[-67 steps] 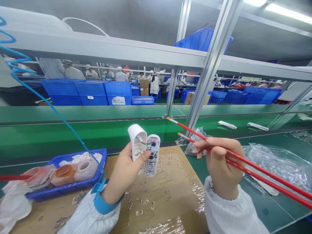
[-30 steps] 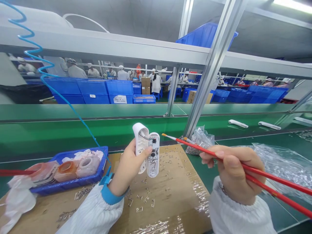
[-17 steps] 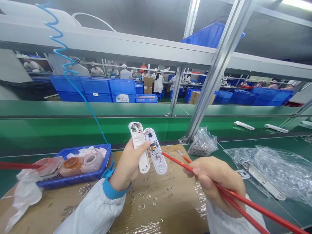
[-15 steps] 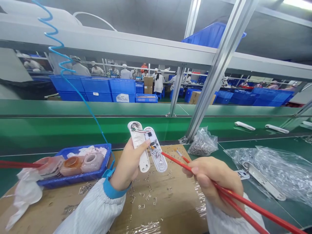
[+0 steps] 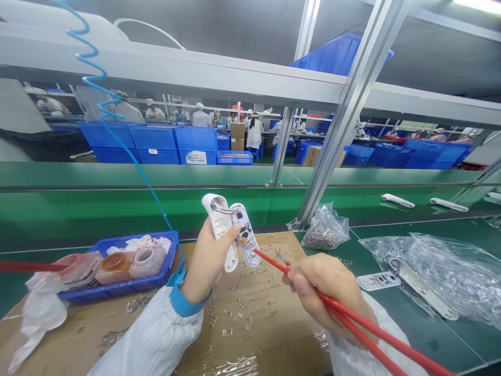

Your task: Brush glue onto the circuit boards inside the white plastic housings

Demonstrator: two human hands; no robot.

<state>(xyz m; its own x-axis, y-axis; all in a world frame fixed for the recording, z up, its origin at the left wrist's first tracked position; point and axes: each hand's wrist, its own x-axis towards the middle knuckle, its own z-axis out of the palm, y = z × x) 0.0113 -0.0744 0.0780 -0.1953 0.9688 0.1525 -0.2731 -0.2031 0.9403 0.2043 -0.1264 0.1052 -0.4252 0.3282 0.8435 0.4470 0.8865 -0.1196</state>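
Since two seconds ago your right hand (image 5: 324,290) has brought one brush (image 5: 274,261) from well apart to the board (image 5: 245,234), its tip on or just over it; it grips the other brush (image 5: 282,258) too. Your left hand (image 5: 206,256) pinches board and shell (image 5: 221,222) side by side above the cardboard (image 5: 282,313). Spreading those halves could strain the wires (image 5: 225,211); a hard press might tip the board from under your thumb, onto the clips (image 5: 227,332).

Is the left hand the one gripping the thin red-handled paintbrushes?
No, the right hand grips the thin red-handled paintbrushes, while the left hand holds an opened white plastic casing.
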